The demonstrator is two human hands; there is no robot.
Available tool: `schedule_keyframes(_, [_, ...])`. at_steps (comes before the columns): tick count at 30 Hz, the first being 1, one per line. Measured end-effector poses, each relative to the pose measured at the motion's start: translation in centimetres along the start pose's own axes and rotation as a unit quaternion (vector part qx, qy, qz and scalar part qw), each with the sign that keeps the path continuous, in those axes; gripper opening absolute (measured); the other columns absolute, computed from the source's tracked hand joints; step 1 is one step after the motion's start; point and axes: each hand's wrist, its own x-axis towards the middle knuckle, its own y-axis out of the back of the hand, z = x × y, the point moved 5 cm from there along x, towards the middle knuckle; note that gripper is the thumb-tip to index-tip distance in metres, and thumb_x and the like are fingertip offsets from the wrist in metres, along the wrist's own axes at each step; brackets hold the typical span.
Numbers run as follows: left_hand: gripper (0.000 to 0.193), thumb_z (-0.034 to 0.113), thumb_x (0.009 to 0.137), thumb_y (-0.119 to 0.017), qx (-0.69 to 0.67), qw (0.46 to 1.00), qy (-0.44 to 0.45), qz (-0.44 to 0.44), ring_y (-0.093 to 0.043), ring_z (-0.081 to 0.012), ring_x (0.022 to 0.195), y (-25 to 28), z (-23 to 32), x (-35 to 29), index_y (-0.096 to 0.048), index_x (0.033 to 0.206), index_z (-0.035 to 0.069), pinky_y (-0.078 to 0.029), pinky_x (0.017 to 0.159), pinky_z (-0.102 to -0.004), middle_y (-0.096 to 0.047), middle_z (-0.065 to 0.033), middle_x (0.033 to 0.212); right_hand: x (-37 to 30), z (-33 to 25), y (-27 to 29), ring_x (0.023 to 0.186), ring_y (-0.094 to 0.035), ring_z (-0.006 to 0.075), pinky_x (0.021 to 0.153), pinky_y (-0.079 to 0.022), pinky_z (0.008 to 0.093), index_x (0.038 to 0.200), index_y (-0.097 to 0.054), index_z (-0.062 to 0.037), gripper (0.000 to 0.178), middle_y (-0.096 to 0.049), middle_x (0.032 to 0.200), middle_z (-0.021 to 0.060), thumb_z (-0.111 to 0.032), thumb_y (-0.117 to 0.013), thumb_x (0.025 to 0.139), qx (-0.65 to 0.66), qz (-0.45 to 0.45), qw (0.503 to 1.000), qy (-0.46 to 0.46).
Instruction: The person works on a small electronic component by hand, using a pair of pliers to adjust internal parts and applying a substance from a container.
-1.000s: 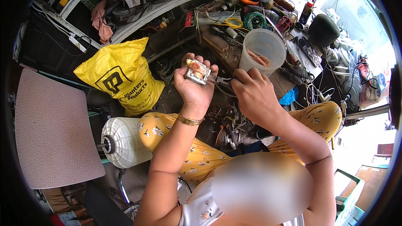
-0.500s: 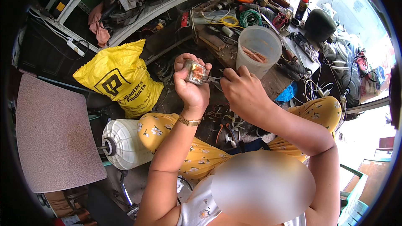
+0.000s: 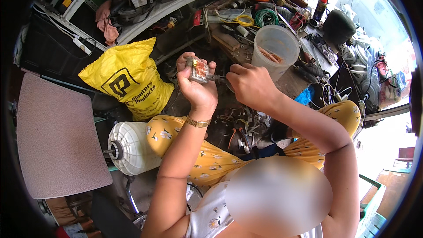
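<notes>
Raised above my lap, my left hand (image 3: 199,93) is closed round a small block-shaped electrical part (image 3: 198,71) with a dull metal body and copper-coloured windings. Its open face with the copper is turned up. From the right, my right hand (image 3: 252,84) grips a slim metal tool (image 3: 217,78) whose tip meets the right side of the block. Most of that tool is covered by my fingers, so its exact kind does not show. Below the hands, pliers with orange handles (image 3: 232,139) lie among wire scraps (image 3: 246,123) on the floor.
A translucent bucket (image 3: 288,46) holding copper-coloured strips stands just beyond my right hand. Left of me are a yellow sack (image 3: 125,77), a white plastic drum (image 3: 132,150) and a beige chair panel (image 3: 57,141). Cables and tools crowd the far bench, including a dark spray can (image 3: 319,9).
The block in my left hand has shifted slightly left and tilted, with the tool following at its right side. The whole view has moved a little.
</notes>
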Motion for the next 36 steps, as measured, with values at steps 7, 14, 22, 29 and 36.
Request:
schedule_keyframes(7, [0.024, 0.031, 0.085, -0.049, -0.012, 0.998, 0.029, 0.047, -0.055, -0.0159, 0.082, 0.3, -0.5, 0.0, -0.056, 0.103, 0.016, -0.049, 0.076, -0.0387, -0.055, 0.0008, 0.087, 0.0, 0.1, 0.2, 0.071, -0.064, 0.034, 0.058, -0.051, 0.0447, 0.095, -0.054, -0.0056, 0.032, -0.064, 0.079, 0.0128, -0.017, -0.072, 0.071, 0.113, 0.043, 0.988, -0.098])
schedule_keyframes(14, [0.03, 0.036, 0.088, -0.042, 0.118, 0.973, 0.168, 0.106, -0.056, -0.0165, 0.068, 3.4, -2.6, 0.8, -0.059, 0.1, 0.013, -0.05, 0.063, -0.0355, -0.056, -0.0004, 0.075, -1.9, 2.4, -7.9, 0.055, -0.057, 0.0247, 0.052, -0.044, 0.0372, 0.089, -0.068, -0.0029, 0.027, -0.06, 0.06, 0.0085, -0.029, -0.07, 0.086, 0.372, -0.071, 0.912, -0.159])
schedule_keyframes(22, [0.032, 0.033, 0.086, -0.043, 0.068, 0.949, 0.259, 0.164, -0.053, -0.0186, 0.062, 6.2, -4.6, 1.3, -0.06, 0.098, 0.01, -0.047, 0.061, -0.0356, -0.054, -0.003, 0.073, -2.3, 2.6, -10.9, 0.058, -0.056, 0.0183, 0.06, -0.046, 0.0364, 0.102, -0.069, 0.0011, 0.035, -0.061, 0.065, 0.0064, -0.031, -0.069, 0.088, 0.522, -0.112, 0.813, -0.233])
schedule_keyframes(29, [0.028, 0.028, 0.091, -0.044, 0.061, 0.954, 0.253, 0.145, -0.056, -0.0192, 0.072, 7.1, -5.0, 1.6, -0.064, 0.105, 0.013, -0.049, 0.072, -0.0363, -0.06, -0.0027, 0.079, -3.8, 3.3, -7.0, 0.087, -0.064, 0.0344, 0.078, -0.049, 0.0416, 0.116, -0.06, -0.0014, 0.038, -0.066, 0.094, 0.0194, -0.025, -0.066, 0.087, 0.288, -0.13, 0.938, -0.144])
schedule_keyframes(36, [0.029, 0.032, 0.095, -0.044, -0.081, 0.935, 0.32, 0.127, -0.056, -0.0188, 0.084, 6.1, -5.4, 0.5, -0.064, 0.109, 0.016, -0.048, 0.077, -0.0377, -0.061, -0.0027, 0.09, -12.3, 10.0, -4.9, 0.1, -0.058, 0.0365, 0.082, -0.047, 0.0445, 0.117, -0.054, -0.005, 0.045, -0.061, 0.109, 0.0139, -0.025, -0.071, 0.08, -0.012, -0.098, 0.957, -0.274])
